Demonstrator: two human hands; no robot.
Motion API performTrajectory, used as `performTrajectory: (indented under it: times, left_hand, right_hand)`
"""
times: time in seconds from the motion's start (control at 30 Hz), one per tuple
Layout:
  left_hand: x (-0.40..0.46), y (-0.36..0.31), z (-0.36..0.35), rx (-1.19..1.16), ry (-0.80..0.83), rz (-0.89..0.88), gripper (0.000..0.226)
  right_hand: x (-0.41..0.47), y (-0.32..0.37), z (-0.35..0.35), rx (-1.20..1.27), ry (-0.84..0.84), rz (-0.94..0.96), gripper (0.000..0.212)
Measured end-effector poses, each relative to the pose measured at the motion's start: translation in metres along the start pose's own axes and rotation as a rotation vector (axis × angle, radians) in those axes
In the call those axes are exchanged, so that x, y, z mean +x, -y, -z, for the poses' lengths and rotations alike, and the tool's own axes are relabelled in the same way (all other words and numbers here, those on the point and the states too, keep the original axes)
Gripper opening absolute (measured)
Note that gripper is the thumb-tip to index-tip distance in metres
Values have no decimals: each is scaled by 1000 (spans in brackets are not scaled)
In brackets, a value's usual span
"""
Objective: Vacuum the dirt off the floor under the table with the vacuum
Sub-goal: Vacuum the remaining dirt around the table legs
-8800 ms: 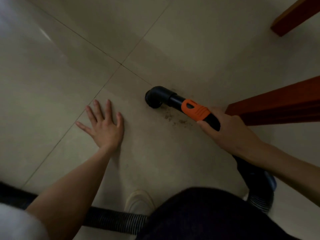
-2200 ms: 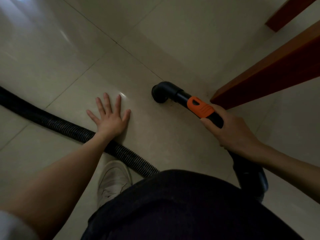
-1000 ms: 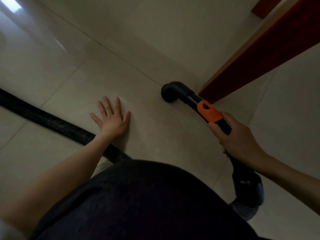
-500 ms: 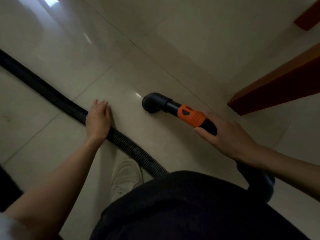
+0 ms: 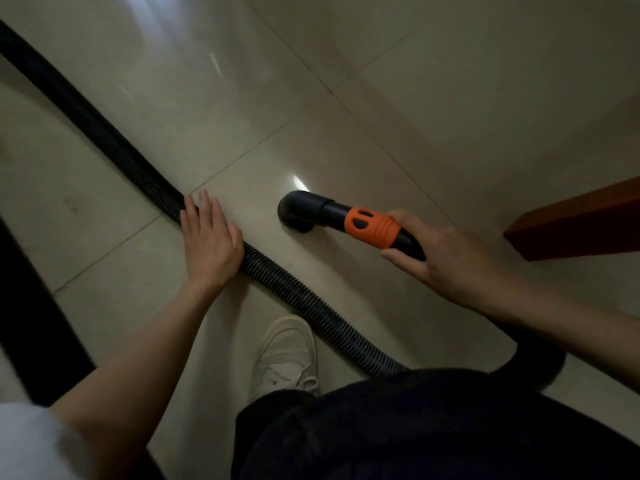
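My right hand [image 5: 446, 258] grips the vacuum's handle just behind its orange collar [image 5: 372, 226]. The black elbow nozzle [image 5: 298, 211] points down onto the beige tiled floor [image 5: 346, 98]. The ribbed black vacuum hose [image 5: 294, 299] runs diagonally across the floor from the top left toward my body. My left hand [image 5: 207, 242] lies flat, fingers straight, on the floor and over the hose. No dirt shows on the tiles around the nozzle.
A reddish-brown wooden table part [image 5: 581, 226] juts in at the right edge. My white shoe [image 5: 285, 358] stands on the floor below the hose. A dark band [image 5: 31, 306] crosses the lower left. My dark-clothed leg fills the bottom.
The view has swung left and back, so the table part now sits farther right. My left hand has shifted from bare tile onto the hose. The nozzle has moved away from the table leg.
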State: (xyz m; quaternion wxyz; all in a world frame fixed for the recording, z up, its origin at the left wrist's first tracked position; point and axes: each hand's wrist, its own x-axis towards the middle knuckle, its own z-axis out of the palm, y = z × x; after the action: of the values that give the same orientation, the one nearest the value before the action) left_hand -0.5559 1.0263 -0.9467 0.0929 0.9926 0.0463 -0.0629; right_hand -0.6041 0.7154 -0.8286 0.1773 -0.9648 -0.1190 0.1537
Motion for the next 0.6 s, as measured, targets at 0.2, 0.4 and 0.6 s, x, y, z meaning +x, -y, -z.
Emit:
performTrajectory:
  times: [0.2,0.4,0.6]
  left_hand:
    - [-6,13,1,-17,10,37,59]
    - [-5,12,0,-1,24,35,59]
    - [-7,11,3,-24,32,33,63]
  right_hand:
    - [15,17,1,-29,27,199,58]
    - [59,38,-4,-162,20,271,57]
    - [111,49,1,-201,-99,177,54]
